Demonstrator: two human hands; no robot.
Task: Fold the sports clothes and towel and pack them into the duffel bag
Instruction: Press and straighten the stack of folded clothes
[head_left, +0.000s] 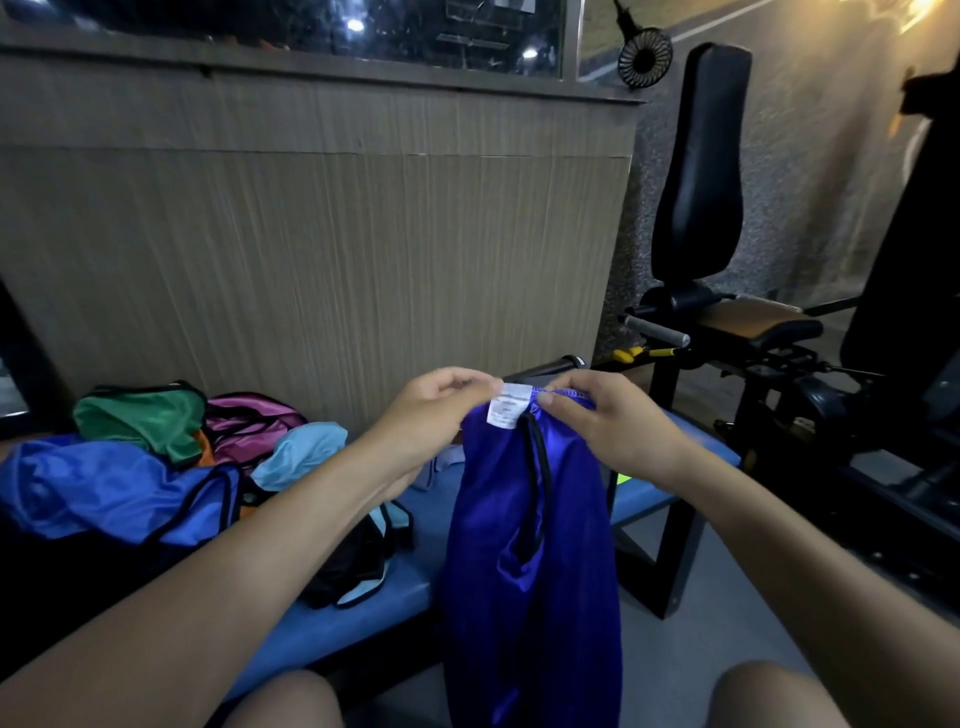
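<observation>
Head cam: we see both hands up over the bench (415, 525). Left hand (434, 410) & right hand (605, 421) each pinch the top hem of a dark blue garment (530, 545), fingers curled, either side of its white label (506, 410). Garment hangs down btwn the knees, black trim showing. Left on the bench, a heap: green cloth (140, 415), pink top (249, 421), light blue piece (301, 452), blue vest (114, 493). Gym machine (696, 171) at right.
</observation>
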